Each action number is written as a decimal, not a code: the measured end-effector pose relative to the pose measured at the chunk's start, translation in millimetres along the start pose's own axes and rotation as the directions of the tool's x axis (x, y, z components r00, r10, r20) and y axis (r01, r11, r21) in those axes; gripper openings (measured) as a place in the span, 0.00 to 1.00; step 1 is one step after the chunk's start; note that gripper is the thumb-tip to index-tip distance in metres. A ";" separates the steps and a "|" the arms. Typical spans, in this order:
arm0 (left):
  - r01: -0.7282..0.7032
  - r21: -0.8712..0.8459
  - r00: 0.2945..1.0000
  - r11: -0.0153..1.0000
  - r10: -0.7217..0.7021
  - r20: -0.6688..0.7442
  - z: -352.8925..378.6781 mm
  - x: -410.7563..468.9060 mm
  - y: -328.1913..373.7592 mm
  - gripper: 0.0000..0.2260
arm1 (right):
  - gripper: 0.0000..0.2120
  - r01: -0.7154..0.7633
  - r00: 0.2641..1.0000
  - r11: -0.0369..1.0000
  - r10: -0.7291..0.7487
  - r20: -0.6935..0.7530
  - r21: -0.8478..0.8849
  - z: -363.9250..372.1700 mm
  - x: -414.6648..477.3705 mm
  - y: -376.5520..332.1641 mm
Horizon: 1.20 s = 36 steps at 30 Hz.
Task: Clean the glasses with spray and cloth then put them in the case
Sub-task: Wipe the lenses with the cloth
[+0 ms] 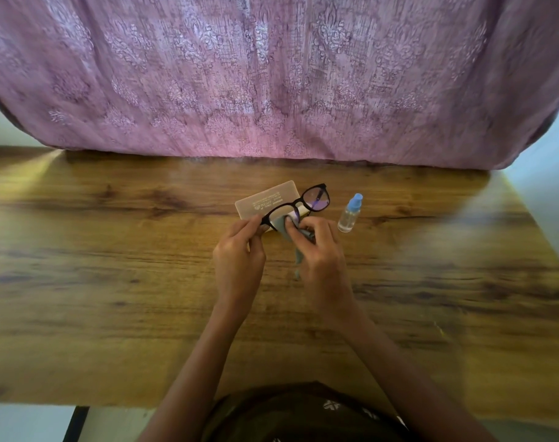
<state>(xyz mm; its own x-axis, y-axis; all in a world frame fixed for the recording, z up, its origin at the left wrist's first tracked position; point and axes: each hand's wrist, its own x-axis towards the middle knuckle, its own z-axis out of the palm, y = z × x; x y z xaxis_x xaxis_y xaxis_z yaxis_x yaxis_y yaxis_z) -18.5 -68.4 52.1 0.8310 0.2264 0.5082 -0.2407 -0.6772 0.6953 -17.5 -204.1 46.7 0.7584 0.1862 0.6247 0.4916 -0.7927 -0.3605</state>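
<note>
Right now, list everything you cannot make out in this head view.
- Head view: one lens of the black-framed glasses, covered by the grey cloth under the right hand.
- Head view: the print on the translucent beige plastic case, too small and blurred.
- Head view: the frame's near corner, hidden in the left hand grip.

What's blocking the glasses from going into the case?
No object lies between them: the left hand holds the glasses close by the case. The case looks closed, though, and the right hand presses the cloth on one lens. The spray bottle stands aside, right.
</note>
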 end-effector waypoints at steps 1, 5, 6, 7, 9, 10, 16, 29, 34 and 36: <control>0.000 -0.002 1.000 1.000 0.000 -0.003 0.0 0.2 -0.3 0.11 | 0.16 -0.021 1.000 1.000 0.021 -0.007 0.007 -0.4 0.5 2.0; 0.024 0.017 1.000 1.000 -0.024 0.000 0.8 0.9 -0.9 0.11 | 0.18 -0.031 0.999 0.999 0.032 -0.006 0.004 1.0 1.3 5.9; 0.024 0.020 1.000 1.000 -0.024 -0.001 0.9 1.4 -0.5 0.11 | 0.18 -0.021 1.000 1.000 0.021 -0.007 0.007 1.8 0.8 5.1; 0.020 0.022 1.000 1.000 -0.020 -0.002 0.9 1.6 0.0 0.11 | 0.17 -0.008 1.000 1.000 0.008 -0.007 0.011 2.6 -0.1 3.7; 0.014 0.024 1.000 1.000 -0.014 0.002 0.6 1.0 0.4 0.11 | 0.16 0.022 1.000 1.000 -0.021 -0.004 0.018 4.2 -2.0 -0.6; 0.016 0.024 1.000 1.000 -0.017 0.006 0.4 0.5 0.2 0.11 | 0.16 0.038 0.999 0.999 -0.038 -0.005 0.024 5.0 -2.9 -3.1; 0.023 0.043 1.000 0.999 -0.023 0.001 -1.2 -0.6 -2.3 0.11 | 0.17 0.016 1.000 0.999 -0.017 0.022 0.050 1.4 -1.1 -6.1; 0.031 0.019 1.000 0.999 -0.031 -0.005 0.2 -1.5 -2.2 0.11 | 0.17 0.069 0.994 0.997 -0.071 0.077 0.029 3.1 0.4 -6.0; 0.028 0.021 1.000 0.999 -0.029 0.003 0.6 -2.3 -3.2 0.11 | 0.17 0.003 0.999 1.000 -0.003 0.036 0.007 -0.6 7.9 3.5; 0.031 0.020 0.999 0.999 -0.031 0.011 1.4 -1.4 -2.8 0.11 | 0.18 -0.020 1.000 1.000 0.020 0.001 -0.019 -0.3 10.9 8.4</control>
<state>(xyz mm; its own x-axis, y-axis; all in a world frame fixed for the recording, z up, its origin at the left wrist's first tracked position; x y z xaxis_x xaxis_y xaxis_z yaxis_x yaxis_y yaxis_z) -18.3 -67.7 48.7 0.8433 0.2402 0.4807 -0.2048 -0.6834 0.7008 -5.2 -208.9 50.7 0.7685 0.1708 0.6167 0.4682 -0.8070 -0.3600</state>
